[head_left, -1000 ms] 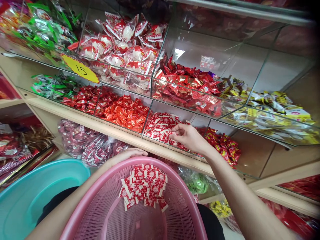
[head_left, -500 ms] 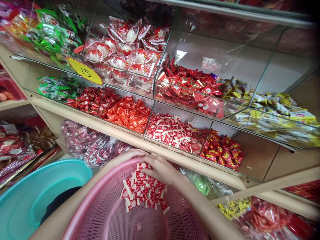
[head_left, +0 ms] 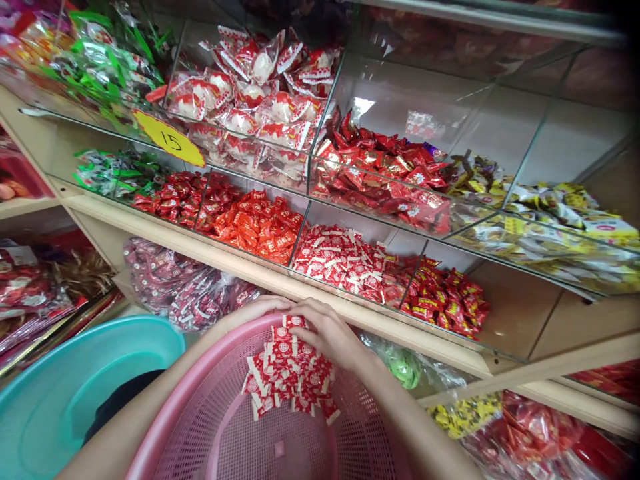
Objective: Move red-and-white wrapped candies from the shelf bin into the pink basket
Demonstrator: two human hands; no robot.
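Note:
A pink plastic basket [head_left: 203,377] tilts in front of me, with a pile of red-and-white wrapped candies [head_left: 295,380] on its far inner side. My left hand [head_left: 257,312] lies over the far rim of the basket, fingers bent against it; their tips are partly hidden by my right hand. Just right of it, my right hand [head_left: 327,333] reaches over the same rim, thumb inside the basket. A wrapped candy [head_left: 294,321] shows between its thumb and fingers, at the top of the pile.
Beyond the basket, a glass-partitioned shelf holds matching red-and-white candies [head_left: 343,263], orange-red candies [head_left: 260,223] and red-and-yellow candies [head_left: 445,300]. Above hangs a yellow price tag [head_left: 169,138] marked 15. A turquoise basin [head_left: 145,333] stands left; bagged candies [head_left: 197,287] lie beneath the shelf.
My right hand has risen slightly, its fingers lifting off my left hand, and a candy at the top of the pile shows more fully. The basket and left hand stay almost still.

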